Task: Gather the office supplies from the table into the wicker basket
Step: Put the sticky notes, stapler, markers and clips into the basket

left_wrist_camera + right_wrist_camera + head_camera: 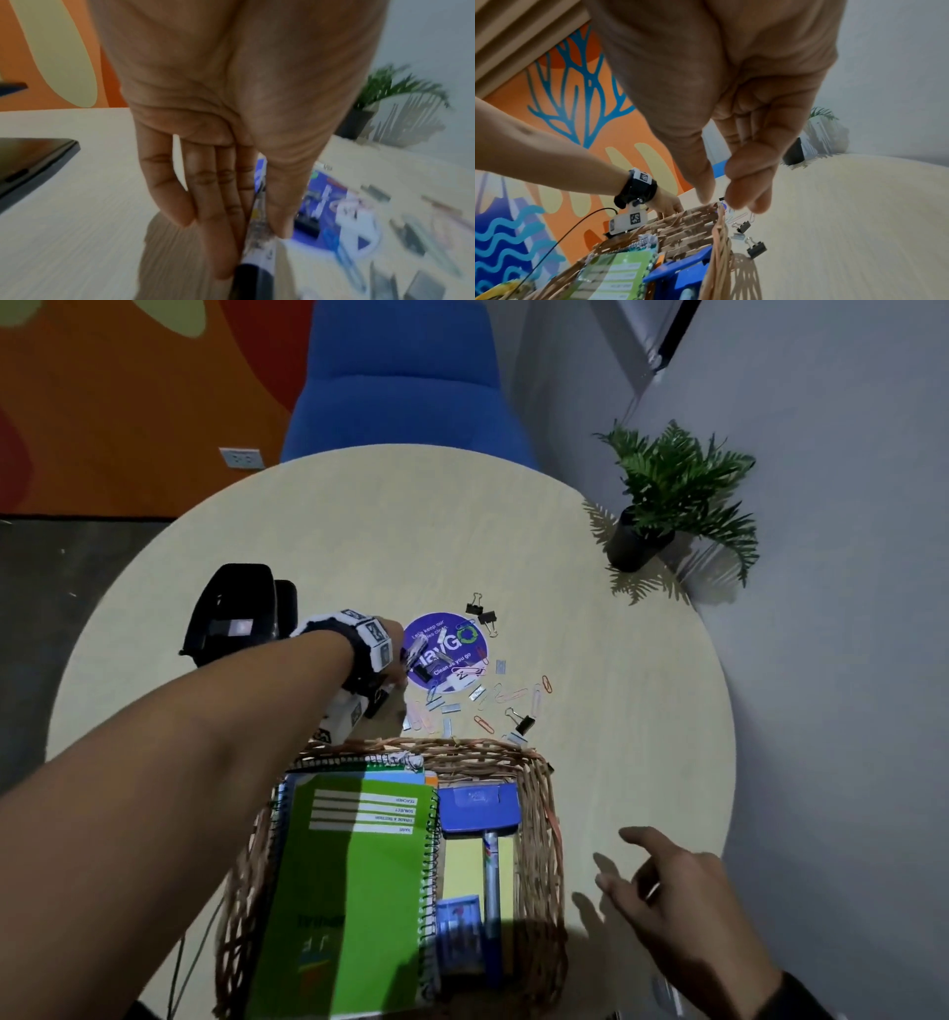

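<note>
The wicker basket [540, 819] stands at the table's near edge. It holds a green spiral notebook [354, 875], a blue stapler [480, 809], a yellow pad and a pen. Just beyond its far rim my left hand [398, 677] pinches a clear pen with a black end [257, 259] between thumb and fingers, low over the table. Loose paper clips [513, 695], staple strips and black binder clips [524, 724] lie scattered past the basket. My right hand [616, 870] hovers to the right of the basket with relaxed fingers and holds nothing; the right wrist view shows it [725, 200] above the basket rim [718, 253].
A round purple sticker [445, 652] lies flat under some of the clips. A black desk device [241, 613] stands on the table's left part. A potted fern [667, 505] stands at the table's right edge against the wall, and a blue chair [405, 387] is behind the table.
</note>
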Demonstrator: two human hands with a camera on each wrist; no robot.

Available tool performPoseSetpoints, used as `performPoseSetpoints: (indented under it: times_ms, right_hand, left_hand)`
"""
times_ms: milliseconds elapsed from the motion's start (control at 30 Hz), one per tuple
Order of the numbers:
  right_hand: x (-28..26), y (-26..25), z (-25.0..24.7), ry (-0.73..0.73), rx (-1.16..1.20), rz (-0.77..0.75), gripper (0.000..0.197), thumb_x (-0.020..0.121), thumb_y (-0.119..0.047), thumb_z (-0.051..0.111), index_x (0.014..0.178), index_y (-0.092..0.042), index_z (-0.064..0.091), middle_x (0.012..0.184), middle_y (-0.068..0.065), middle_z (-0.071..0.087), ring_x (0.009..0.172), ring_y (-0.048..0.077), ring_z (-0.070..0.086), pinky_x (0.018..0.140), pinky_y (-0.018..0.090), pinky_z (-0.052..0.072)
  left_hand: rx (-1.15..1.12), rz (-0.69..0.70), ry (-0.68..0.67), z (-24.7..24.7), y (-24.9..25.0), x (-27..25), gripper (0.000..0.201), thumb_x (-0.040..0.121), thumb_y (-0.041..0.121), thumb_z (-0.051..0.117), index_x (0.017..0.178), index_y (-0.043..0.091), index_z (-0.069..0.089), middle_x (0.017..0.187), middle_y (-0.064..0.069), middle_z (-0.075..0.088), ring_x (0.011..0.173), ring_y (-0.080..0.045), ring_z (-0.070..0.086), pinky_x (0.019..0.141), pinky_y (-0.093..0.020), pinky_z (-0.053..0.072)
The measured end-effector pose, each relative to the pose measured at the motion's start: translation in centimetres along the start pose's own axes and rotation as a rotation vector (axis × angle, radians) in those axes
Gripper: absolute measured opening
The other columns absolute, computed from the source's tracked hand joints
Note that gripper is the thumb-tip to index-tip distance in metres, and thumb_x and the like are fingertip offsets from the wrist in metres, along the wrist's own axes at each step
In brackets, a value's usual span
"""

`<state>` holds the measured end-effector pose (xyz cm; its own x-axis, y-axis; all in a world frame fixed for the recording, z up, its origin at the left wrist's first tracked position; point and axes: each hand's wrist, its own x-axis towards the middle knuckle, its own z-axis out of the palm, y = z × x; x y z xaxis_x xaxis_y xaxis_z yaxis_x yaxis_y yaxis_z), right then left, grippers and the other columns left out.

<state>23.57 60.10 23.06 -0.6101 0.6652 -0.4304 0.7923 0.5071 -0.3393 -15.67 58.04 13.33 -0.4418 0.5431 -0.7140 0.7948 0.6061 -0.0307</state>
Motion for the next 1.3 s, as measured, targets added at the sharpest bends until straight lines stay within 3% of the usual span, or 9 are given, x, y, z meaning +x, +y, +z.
performPoseSetpoints:
  times_ms: [133,200,433,567,700,833,1100,1200,1300]
  right_hand:
    - [0.6,0.9,-0.6,0.034,0.035,-0.041,0.044,0.084,-0.042,0.065,0.123,-0.023,0.057,0.062,-0.002,0.07,0.075,0.013,0.066,0.079,0.033,0.052]
    - [1.0,1.3,-0.3,0.032,0.053,-0.071,0.041,0.083,-0.04,0.066,0.119,-0.021,0.059,0.059,-0.002,0.069,0.071,0.014,0.067,0.077,0.036,0.054]
    - [6.7,1.5,0.1,0.061,0.099,-0.135,0.026,0.085,-0.028,0.066,0.109,-0.018,0.064,0.057,-0.003,0.068,0.062,0.01,0.065,0.07,0.026,0.048]
    - [12.1,1.2,0.0,0.11,0.057,-0.162,0.022,0.085,-0.026,0.065,0.106,-0.022,0.065,0.072,-0.002,0.072,0.074,0.019,0.067,0.075,0.031,0.052]
    - [15.1,0.3,1.9,-0.082,-0.22,-0.265,0.018,0.084,-0.03,0.062,0.101,-0.024,0.063,0.099,-0.001,0.066,0.091,0.022,0.061,0.077,0.034,0.051]
    - [15.6,-0.5,4.2,-0.124,-0.241,-0.272,0.018,0.078,-0.034,0.061,0.086,-0.019,0.055,0.091,0.005,0.059,0.082,0.026,0.056,0.072,0.035,0.05]
    - [15.7,-0.9,6.0,-0.056,-0.141,-0.201,0.013,0.08,-0.021,0.058,0.091,-0.014,0.059,0.094,0.012,0.065,0.085,0.031,0.059,0.071,0.032,0.046]
    - [15.1,-0.6,4.3,-0.028,0.032,-0.095,0.004,0.075,-0.018,0.063,0.078,-0.015,0.062,0.082,0.009,0.067,0.077,0.027,0.062,0.063,0.027,0.046]
    - [13.5,-1.2,1.7,0.073,0.133,-0.155,0.013,0.074,-0.014,0.071,0.087,-0.013,0.068,0.087,0.006,0.068,0.081,0.023,0.063,0.07,0.025,0.044]
  left_hand:
    - [-0.226,0.06,0.227,-2.9,0.7,-5.4,0.027,0.081,0.032,0.067,0.085,0.005,0.071,0.089,-0.013,0.073,0.076,-0.028,0.062,0.068,-0.032,0.048]
    - [-0.409,0.124,0.306,-3.3,1.8,-9.3,0.03,0.083,0.035,0.067,0.089,0.006,0.07,0.089,-0.012,0.072,0.078,-0.026,0.062,0.07,-0.033,0.048]
    - [-0.852,0.302,0.198,8.1,10.2,-21.2,0.048,0.08,0.027,0.073,0.112,0.023,0.038,0.071,-0.002,0.071,0.055,-0.01,0.06,0.059,-0.027,0.049]
    - [-0.7,0.266,0.184,13.7,13.6,-21.6,0.04,0.083,0.034,0.067,0.107,0.02,0.038,0.076,-0.006,0.067,0.075,-0.026,0.063,0.063,-0.035,0.044]
    - [-0.525,0.238,0.161,16.6,15.3,-20.8,0.037,0.088,0.039,0.057,0.114,0.019,0.039,0.1,-0.012,0.067,0.091,-0.034,0.061,0.078,-0.04,0.05]
    - [-0.489,0.201,0.17,17.0,15.6,-20.5,0.036,0.089,0.041,0.055,0.114,0.017,0.045,0.102,-0.012,0.065,0.094,-0.033,0.061,0.078,-0.039,0.048]
    - [-0.392,0.3,0.032,16.9,15.0,-21.2,0.022,0.09,0.028,0.049,0.104,0.017,0.062,0.103,-0.017,0.068,0.095,-0.036,0.063,0.079,-0.038,0.05]
    - [-0.586,0.29,0.162,16.1,12.9,-22.7,0.023,0.09,0.028,0.05,0.108,0.023,0.064,0.099,-0.004,0.074,0.093,-0.022,0.067,0.08,-0.031,0.053]
    - [-0.861,0.207,0.288,14.9,8.3,-25.0,0.025,0.092,0.026,0.057,0.115,0.028,0.064,0.097,0.01,0.074,0.081,0.002,0.068,0.078,-0.016,0.052]
